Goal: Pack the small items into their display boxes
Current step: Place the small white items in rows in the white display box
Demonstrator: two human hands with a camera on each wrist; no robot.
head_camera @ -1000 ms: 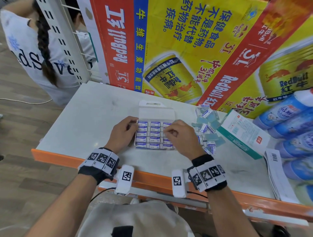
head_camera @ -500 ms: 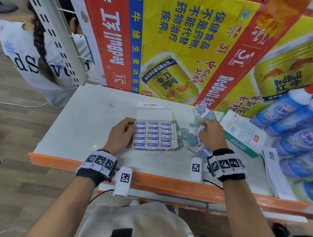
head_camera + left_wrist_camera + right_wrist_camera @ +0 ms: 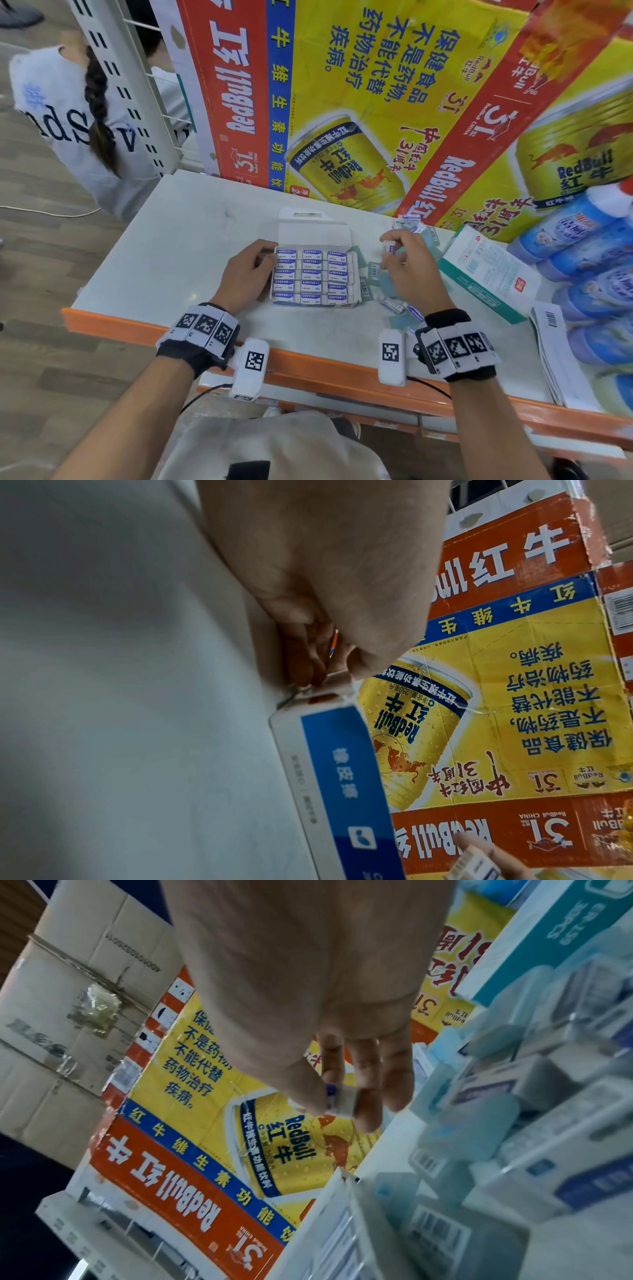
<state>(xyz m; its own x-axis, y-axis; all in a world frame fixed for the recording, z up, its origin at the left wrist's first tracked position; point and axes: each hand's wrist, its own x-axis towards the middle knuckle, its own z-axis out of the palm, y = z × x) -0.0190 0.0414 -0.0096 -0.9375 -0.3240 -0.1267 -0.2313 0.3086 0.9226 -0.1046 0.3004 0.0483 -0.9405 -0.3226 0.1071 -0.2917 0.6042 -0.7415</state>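
Observation:
A white display box (image 3: 314, 276) lies open on the table, its lid (image 3: 313, 233) folded back, with rows of blue-and-white erasers filling it. My left hand (image 3: 265, 260) grips the box's left wall; in the left wrist view its curled fingers (image 3: 304, 666) sit at the corner of the box (image 3: 342, 777). My right hand (image 3: 390, 253) hovers just right of the box and pinches one small eraser (image 3: 388, 246) between thumb and fingers, shown up close as the eraser (image 3: 342, 1099). Loose erasers (image 3: 394, 303) lie scattered below and behind that hand.
A teal-and-white carton (image 3: 489, 274) lies to the right of the pile, with blue bottles (image 3: 589, 260) and printed sheets (image 3: 555, 349) beyond it. Red Bull cardboard (image 3: 376, 120) stands along the table's back. The table's orange front edge (image 3: 308, 365) is near me. A person (image 3: 68, 113) crouches at the far left.
My right hand left the box, reached into the loose pile on the right and has come up pinching one eraser. The left hand has stayed on the box.

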